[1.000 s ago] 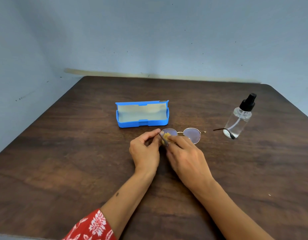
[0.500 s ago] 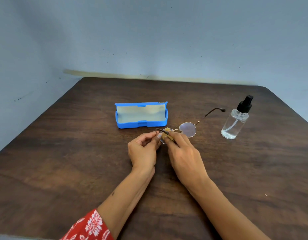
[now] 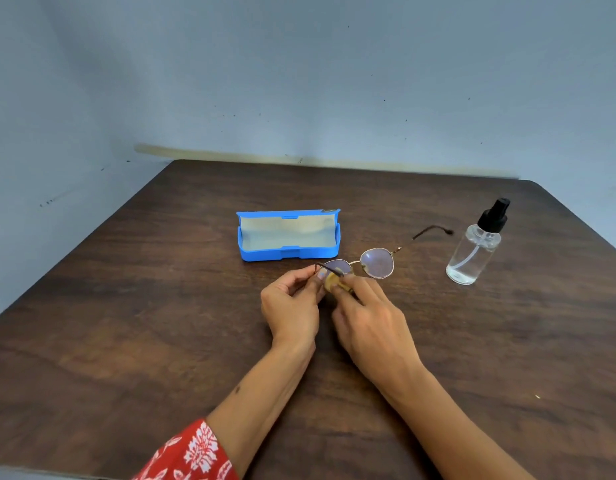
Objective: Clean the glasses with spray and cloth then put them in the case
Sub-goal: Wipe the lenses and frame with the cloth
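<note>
My right hand (image 3: 375,317) covers most of the small yellowish cloth (image 3: 332,282), so only a folded bit shows between my fingers (image 3: 351,282). The near lens of the glasses (image 3: 375,263) is partly hidden behind the cloth and my fingertips. The far temple tip is blurred. Both my forearms run off the bottom edge, and my red patterned sleeve (image 3: 192,455) is cut off there too. The counter (image 3: 126,323) is cropped at the left, right and bottom edges.

Case (image 3: 288,235) behind glasses (image 3: 363,265); bottle (image 3: 475,247) right, on table (image 3: 126,306).
</note>
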